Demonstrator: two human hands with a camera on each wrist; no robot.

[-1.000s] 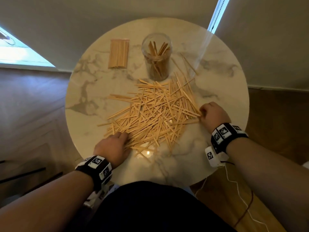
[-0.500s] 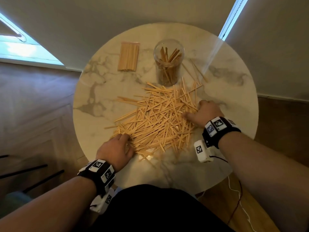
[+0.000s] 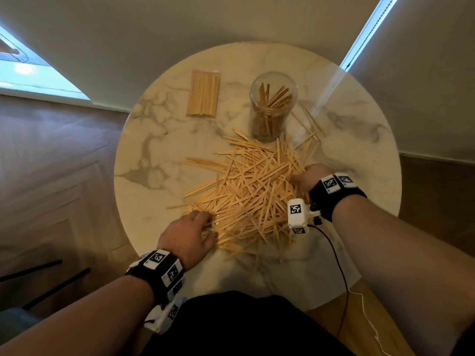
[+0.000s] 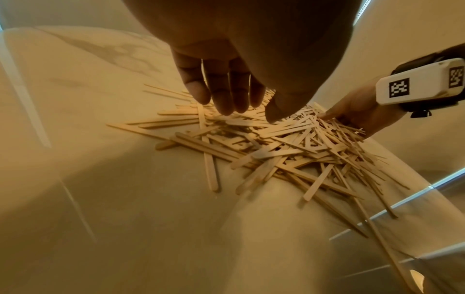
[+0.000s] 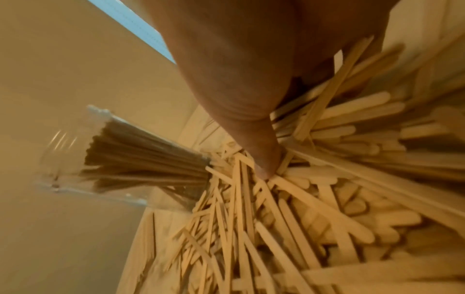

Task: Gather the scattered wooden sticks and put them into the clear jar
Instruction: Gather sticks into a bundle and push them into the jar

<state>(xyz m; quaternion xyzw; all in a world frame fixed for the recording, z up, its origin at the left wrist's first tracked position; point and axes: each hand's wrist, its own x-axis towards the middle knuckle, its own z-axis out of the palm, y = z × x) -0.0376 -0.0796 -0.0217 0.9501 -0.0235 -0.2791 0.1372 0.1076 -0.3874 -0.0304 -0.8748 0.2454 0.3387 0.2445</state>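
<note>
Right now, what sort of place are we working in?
Probably a home room: a small round marble table, wood floor and a window blind. Sticks and a jar sit on the table.

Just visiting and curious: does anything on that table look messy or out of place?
Yes: wooden sticks lie in a criss-crossed heap between both hands, a few strays right of the clear jar. The packet of sticks lies tidy.

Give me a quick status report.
Left hand open at pile edge; right hand gripping sticks. Jar upright, partly filled. Nothing in the way.
</note>
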